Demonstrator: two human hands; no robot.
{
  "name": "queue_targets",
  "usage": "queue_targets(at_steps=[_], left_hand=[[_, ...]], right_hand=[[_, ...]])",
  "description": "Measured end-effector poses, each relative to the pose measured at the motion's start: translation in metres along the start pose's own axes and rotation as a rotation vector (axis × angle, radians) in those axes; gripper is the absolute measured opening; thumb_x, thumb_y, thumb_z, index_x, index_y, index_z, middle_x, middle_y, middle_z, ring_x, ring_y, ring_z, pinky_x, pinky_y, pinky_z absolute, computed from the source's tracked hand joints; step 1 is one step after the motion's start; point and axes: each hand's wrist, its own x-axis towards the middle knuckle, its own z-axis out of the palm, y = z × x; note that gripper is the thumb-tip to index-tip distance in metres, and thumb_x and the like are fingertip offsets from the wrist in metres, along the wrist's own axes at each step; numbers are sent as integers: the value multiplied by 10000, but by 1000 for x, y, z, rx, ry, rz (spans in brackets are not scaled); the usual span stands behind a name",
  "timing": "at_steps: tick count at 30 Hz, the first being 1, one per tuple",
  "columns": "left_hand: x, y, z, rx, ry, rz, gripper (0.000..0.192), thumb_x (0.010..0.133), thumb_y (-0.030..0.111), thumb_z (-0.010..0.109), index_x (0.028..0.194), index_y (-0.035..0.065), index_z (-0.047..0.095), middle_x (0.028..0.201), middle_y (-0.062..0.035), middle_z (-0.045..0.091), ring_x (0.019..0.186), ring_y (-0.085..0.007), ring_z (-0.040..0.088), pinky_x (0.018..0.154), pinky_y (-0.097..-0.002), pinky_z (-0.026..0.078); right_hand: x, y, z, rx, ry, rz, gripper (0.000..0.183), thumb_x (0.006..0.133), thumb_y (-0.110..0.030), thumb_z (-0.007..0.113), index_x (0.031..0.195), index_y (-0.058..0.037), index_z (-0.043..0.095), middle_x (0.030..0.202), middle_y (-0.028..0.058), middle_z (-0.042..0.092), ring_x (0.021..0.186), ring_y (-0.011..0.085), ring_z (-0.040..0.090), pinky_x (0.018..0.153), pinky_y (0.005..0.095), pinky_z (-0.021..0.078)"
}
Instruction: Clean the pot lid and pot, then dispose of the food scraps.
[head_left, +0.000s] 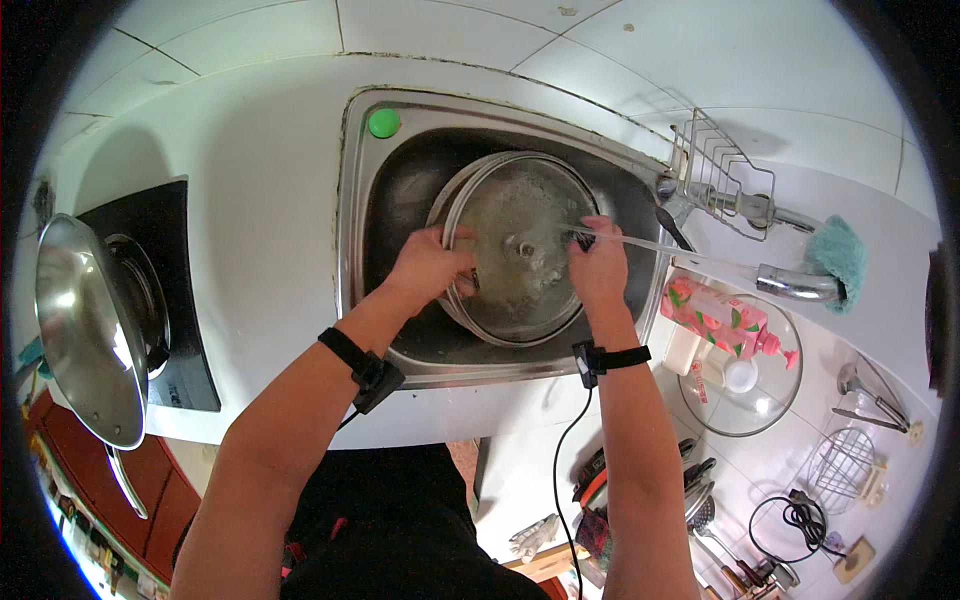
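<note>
A round glass lid with a metal rim (517, 180) lies tilted over a round metal vessel (439, 202) in the stainless steel sink (390, 330). My left hand (435, 262) grips the lid's left rim, its fingers partly over the glass. At the right side, my right hand (602, 262) is on the lid near its rim, with a dark thing at the fingertips that I cannot make out. A stream of water runs from the chrome faucet (799, 283) onto the glass beside my right fingers. Both wrists wear black straps with small devices.
A green round cap (384, 123) sits on the sink's back left corner. Right of the sink are a wire rack (724, 172), a pink pump bottle (724, 319) and another glass lid (776, 397). A steel pan (90, 322) rests on the hob at left.
</note>
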Motion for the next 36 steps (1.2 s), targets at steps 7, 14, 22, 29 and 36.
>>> queue_targets(at_steps=[7, 14, 22, 29, 36], left_hand=[[-20, 8, 0, 163, -85, 206, 397, 867, 72, 684, 1257, -1, 657, 960, -98, 735, 767, -189, 698, 677, -325, 570], [-22, 11, 3, 276, -46, 329, 312, 843, 22, 652, 1149, -11, 706, 950, -113, 739, 828, -185, 674, 770, -333, 549], [-25, 16, 10, 66, -152, 247, 349, 890, 23, 640, 1222, -79, 656, 1090, -102, 737, 753, -129, 679, 660, -269, 588], [-37, 62, 17, 525, -193, 359, 327, 915, 63, 634, 1224, -37, 673, 961, -70, 747, 705, -110, 628, 635, -278, 538], [-57, 105, 44, 847, -119, 647, 165, 853, 133, 646, 945, 1, 685, 769, -236, 648, 716, -445, 599, 656, -462, 504]], right_hand=[[-9, -105, 11, 253, 86, -279, 394, 819, -83, 721, 1192, -152, 616, 1171, 135, 599, 1008, 359, 640, 832, 456, 542], [3, -108, 10, 133, 272, -528, 397, 821, -56, 690, 1206, -140, 646, 1187, 114, 591, 1072, 352, 606, 836, 440, 553], [12, -76, -6, -38, 382, -182, 536, 829, -46, 671, 1344, -77, 525, 1214, 190, 532, 1102, 397, 576, 892, 481, 522], [-11, -71, -38, 102, 449, -271, 501, 800, -47, 676, 1291, -71, 578, 1219, 203, 544, 1091, 396, 584, 889, 461, 522], [-54, -96, -67, 186, 504, -481, 503, 685, -114, 741, 1182, -128, 662, 1145, 153, 602, 1013, 356, 625, 835, 421, 551]])
